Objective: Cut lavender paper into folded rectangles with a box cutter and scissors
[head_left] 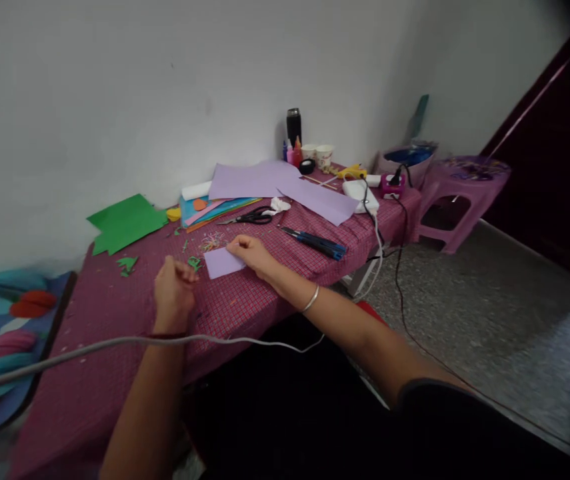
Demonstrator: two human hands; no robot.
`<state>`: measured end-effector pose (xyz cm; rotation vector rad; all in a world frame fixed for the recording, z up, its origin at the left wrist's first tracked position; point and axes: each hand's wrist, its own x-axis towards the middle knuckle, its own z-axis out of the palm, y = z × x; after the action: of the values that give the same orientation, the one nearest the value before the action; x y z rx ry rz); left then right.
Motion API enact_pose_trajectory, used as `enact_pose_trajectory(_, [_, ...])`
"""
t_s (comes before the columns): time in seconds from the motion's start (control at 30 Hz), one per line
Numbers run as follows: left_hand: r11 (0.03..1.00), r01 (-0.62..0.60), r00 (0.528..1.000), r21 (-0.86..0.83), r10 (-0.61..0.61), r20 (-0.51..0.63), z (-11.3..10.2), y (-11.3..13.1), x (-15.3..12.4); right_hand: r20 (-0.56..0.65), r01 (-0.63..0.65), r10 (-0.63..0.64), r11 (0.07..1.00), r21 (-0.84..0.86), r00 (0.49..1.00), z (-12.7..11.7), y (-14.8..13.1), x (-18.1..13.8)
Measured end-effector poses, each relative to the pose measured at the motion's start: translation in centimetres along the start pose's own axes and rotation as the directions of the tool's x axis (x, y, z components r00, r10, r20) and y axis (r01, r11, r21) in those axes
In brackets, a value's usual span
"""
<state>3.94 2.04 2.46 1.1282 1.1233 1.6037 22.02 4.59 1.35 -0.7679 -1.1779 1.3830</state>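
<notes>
Head view: the right hand (249, 252) pinches the lilac piece (221, 265) on the table (109, 320); the left hand (173, 288) curls nearby, its grip unclear. The piece looks already cut; larger sheets (245, 181) remain behind.

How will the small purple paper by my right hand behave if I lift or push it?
The small purple paper looks thin, so it's probably light. Lying flat, it may slide easily when pushed. With your right hand at one end, the other may droop slightly.
</notes>
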Motion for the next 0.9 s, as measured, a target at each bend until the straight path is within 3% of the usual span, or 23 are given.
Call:
enact_pose_trajectory(0.1, [0.988,0.148,0.969,0.032,-0.152,0.194,0.9,-0.5,-0.7,0.043,0.045,-0.043,0.998,-0.032,0.998,0.1,0.2,-0.1])
enact_pose_trajectory(0.2, [0.972,0.192,0.931,0.132,-0.223,0.289,1.5,-1.1,-1.2,0.080,0.098,-0.091,0.991,-0.092,0.993,0.2,0.4,-0.3])
enact_pose_trajectory(0.47, [0.986,0.103,0.966,0.128,-0.130,0.225,1.5,-1.8,-1.3,0.004,0.161,-0.162,0.979,-0.128,0.987,0.1,0.3,0.0])
enact_pose_trajectory(0.7, [0.991,0.002,0.975,0.135,-0.032,0.218,1.4,-1.6,-1.3,0.012,0.144,-0.144,0.978,-0.151,0.989,0.2,0.1,0.0])
enact_pose_trajectory(0.9, [0.945,-0.201,0.971,0.258,0.156,0.184,1.1,-0.7,-1.4,-0.046,0.081,-0.090,0.980,-0.184,0.995,0.0,1.2,0.5])
